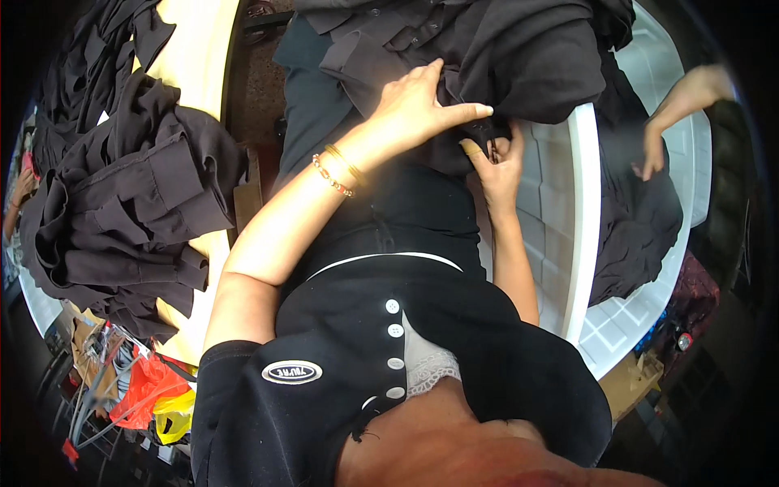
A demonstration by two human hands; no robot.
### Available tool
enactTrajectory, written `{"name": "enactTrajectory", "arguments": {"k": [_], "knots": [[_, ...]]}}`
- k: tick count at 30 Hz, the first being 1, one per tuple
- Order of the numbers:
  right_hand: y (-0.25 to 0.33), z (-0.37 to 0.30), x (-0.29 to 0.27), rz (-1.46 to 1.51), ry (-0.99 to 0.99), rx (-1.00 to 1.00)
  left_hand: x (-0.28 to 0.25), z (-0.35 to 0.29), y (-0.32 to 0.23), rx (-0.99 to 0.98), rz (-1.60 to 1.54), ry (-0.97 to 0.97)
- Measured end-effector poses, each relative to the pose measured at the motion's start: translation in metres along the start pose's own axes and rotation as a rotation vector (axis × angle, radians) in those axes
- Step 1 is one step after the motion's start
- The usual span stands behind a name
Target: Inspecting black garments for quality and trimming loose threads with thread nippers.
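Dark garment (527,57) lies bunched at the far middle of the scene, over the far part of the person's lap, its right side reaching to the far end of a white plastic tub's rim (586,219). The left hand (410,105) rests on its near edge with thumb and forefinger spread wide apart, the thumb pointing right; gold bangles (346,162) and a beaded bracelet (331,178) circle that wrist. Just nearer and to the right, the right hand (501,169) is at the cloth's near edge, thumb up and fingers bent; whether they are clamped on the fabric I cannot tell. A yellow band (470,149) is around a digit of it. On the right, more dark cloth (637,231) fills part of the tub, and another person's hand (652,146) hangs over it, fingers pointing nearward; contact there is unclear. On the left, a heap of dark garments (130,195) covers much of a pale yellow surface (199,49). At the near left, a red plastic bag (152,391) sits beside a yellow bag (174,418). The person wears a black shirt (341,325) with white buttons.
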State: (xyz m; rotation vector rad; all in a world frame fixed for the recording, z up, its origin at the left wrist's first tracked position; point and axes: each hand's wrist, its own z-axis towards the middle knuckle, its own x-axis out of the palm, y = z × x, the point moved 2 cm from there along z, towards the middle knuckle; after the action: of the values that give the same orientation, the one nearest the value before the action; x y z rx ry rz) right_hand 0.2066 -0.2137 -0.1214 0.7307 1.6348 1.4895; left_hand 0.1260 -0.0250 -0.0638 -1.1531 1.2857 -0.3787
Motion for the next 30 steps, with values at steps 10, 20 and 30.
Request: {"name": "enactTrajectory", "arguments": {"k": [10, 20, 30], "knots": [[0.017, -0.008, 0.000, 0.385, 0.247, 0.454, 0.002, 0.015, -0.012, -0.101, -0.148, 0.192], [0.085, -0.056, 0.035, 0.580, 0.471, 0.193, -0.028, -0.006, -0.052, 0.203, -0.385, 0.253], [0.113, -0.064, -0.007, 0.583, 0.666, -0.082, -0.182, -0.106, -0.165, 0.319, -0.315, 0.082]]}}
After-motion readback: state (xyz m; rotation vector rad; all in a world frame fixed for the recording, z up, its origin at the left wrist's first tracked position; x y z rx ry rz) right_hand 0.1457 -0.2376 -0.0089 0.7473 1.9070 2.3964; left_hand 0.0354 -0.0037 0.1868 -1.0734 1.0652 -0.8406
